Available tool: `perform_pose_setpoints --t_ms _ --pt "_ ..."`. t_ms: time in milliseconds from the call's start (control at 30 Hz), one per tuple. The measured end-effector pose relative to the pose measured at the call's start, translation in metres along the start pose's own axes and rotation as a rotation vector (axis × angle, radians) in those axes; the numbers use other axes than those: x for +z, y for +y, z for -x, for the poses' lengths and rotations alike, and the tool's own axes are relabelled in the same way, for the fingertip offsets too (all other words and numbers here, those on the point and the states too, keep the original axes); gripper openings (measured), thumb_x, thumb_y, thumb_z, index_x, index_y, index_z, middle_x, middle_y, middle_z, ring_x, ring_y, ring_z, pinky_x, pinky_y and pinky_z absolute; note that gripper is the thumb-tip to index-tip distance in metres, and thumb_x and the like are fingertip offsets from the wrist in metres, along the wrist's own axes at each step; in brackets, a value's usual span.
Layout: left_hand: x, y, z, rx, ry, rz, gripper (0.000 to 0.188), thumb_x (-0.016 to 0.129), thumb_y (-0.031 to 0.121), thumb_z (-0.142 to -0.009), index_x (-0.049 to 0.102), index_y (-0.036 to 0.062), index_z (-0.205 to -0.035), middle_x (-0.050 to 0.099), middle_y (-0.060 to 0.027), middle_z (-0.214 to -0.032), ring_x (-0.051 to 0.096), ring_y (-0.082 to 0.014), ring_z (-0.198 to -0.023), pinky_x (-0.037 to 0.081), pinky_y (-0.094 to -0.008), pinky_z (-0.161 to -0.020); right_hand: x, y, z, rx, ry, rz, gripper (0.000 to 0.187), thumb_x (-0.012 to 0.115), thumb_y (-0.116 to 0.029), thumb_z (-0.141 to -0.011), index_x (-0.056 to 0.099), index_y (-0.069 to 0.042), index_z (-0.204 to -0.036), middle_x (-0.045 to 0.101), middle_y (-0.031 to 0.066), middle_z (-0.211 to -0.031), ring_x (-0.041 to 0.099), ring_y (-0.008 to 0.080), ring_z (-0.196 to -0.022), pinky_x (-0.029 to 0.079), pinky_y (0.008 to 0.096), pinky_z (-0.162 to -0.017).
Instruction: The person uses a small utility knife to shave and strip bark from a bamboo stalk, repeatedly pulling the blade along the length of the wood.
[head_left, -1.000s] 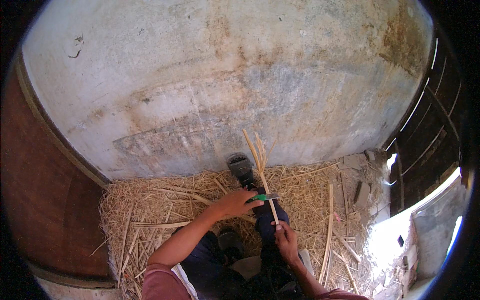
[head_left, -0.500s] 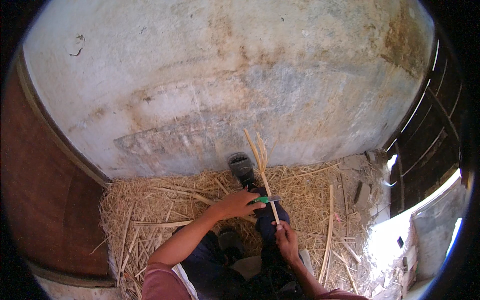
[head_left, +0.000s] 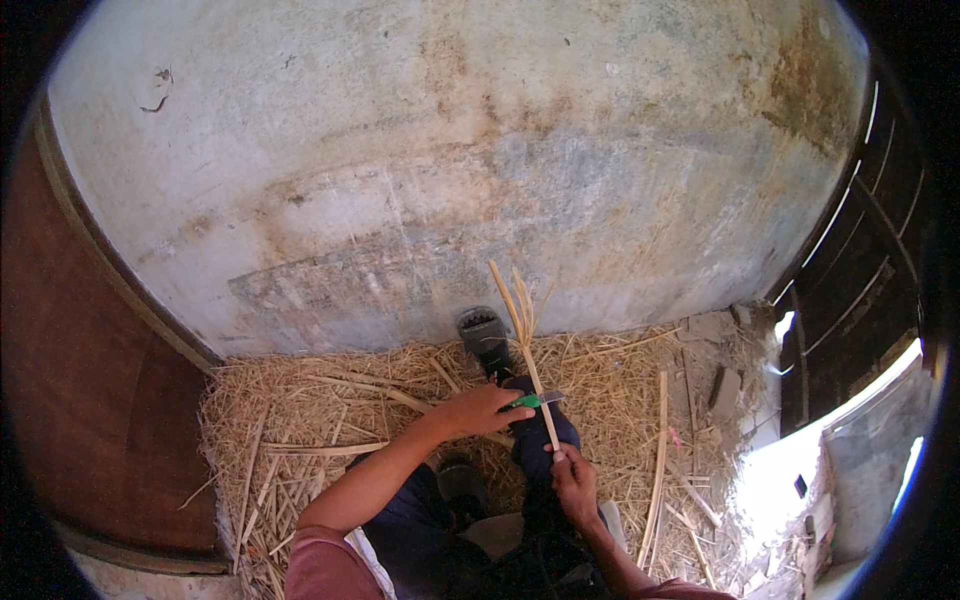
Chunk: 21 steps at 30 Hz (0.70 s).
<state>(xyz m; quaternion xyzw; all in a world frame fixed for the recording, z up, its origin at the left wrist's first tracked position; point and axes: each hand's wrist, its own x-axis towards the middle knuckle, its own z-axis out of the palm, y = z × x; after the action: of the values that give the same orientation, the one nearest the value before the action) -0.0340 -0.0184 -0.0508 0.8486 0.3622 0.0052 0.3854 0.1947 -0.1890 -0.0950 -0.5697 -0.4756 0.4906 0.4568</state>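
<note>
My left hand [head_left: 478, 411] is closed around the green handle of a knife [head_left: 527, 401]. Its short metal blade lies across a pale split strip of wood or bamboo [head_left: 536, 372]. My right hand [head_left: 573, 482] grips the near end of that strip over my right knee. Towards the wall, the strip's far end fans out into several thin curled slivers [head_left: 520, 306]. My trouser leg and dark shoe [head_left: 484, 334] show beneath the strip.
Straw-like shavings [head_left: 330, 390] cover the floor, with longer loose strips [head_left: 654, 470] among them. A stained pale wall [head_left: 430, 180] stands ahead. A brown panel [head_left: 100, 370] is on the left, and a brick-like block [head_left: 724, 390] sits at right by dark slatted boards [head_left: 850, 260].
The knife blade has tilted slightly against the strip, its tip now angled a little upward. Both hands and the strip stay almost where they were.
</note>
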Motion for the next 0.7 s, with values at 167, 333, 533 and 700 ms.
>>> perform_pose_setpoints --t_ms 167,333,533,700 --pt "-0.007 -0.001 0.004 -0.041 0.442 -0.050 0.070 0.046 0.063 -0.108 0.067 -0.0031 -0.118 0.066 -0.0222 -0.078 0.067 -0.0377 -0.070 0.051 -0.0542 -0.067 -0.003 0.009 -0.002 -0.036 -0.012 0.009 0.026 0.053 -0.022 -0.111 0.068 -0.004 -0.122 0.048 -0.0055 -0.075 0.044 0.0056 -0.062 0.037 0.0252 -0.057" --pt "-0.018 0.009 0.010 -0.074 0.378 -0.087 0.070 0.045 0.064 -0.108 0.066 -0.0019 -0.114 0.063 -0.0206 -0.072 0.065 -0.0374 -0.065 0.050 -0.0533 -0.065 -0.002 0.010 -0.001 -0.033 -0.002 0.014 0.026 0.053 -0.022 -0.111 0.068 -0.004 -0.121 0.049 -0.0054 -0.075 0.044 0.0058 -0.062 0.037 0.0251 -0.056" --pt "-0.005 0.025 0.005 -0.044 0.037 0.020 0.082 0.044 0.073 -0.104 0.060 0.0009 -0.140 0.071 -0.0232 -0.103 0.070 -0.0387 -0.094 0.053 -0.0540 -0.083 -0.002 0.006 -0.001 -0.012 0.015 0.022 0.026 0.052 -0.022 -0.111 0.069 -0.005 -0.121 0.049 -0.0030 -0.068 0.045 0.0082 -0.060 0.037 0.0297 -0.056" --pt "0.013 0.011 -0.007 0.061 0.388 0.220 0.071 0.055 0.069 -0.102 0.068 0.0053 -0.129 0.069 -0.0160 -0.097 0.068 -0.0319 -0.090 0.051 -0.0495 -0.080 0.000 0.004 0.000 -0.026 -0.010 0.043 0.024 0.051 -0.018 -0.110 0.068 -0.005 -0.122 0.046 -0.0061 -0.071 0.043 0.0058 -0.060 0.035 0.0261 -0.054"
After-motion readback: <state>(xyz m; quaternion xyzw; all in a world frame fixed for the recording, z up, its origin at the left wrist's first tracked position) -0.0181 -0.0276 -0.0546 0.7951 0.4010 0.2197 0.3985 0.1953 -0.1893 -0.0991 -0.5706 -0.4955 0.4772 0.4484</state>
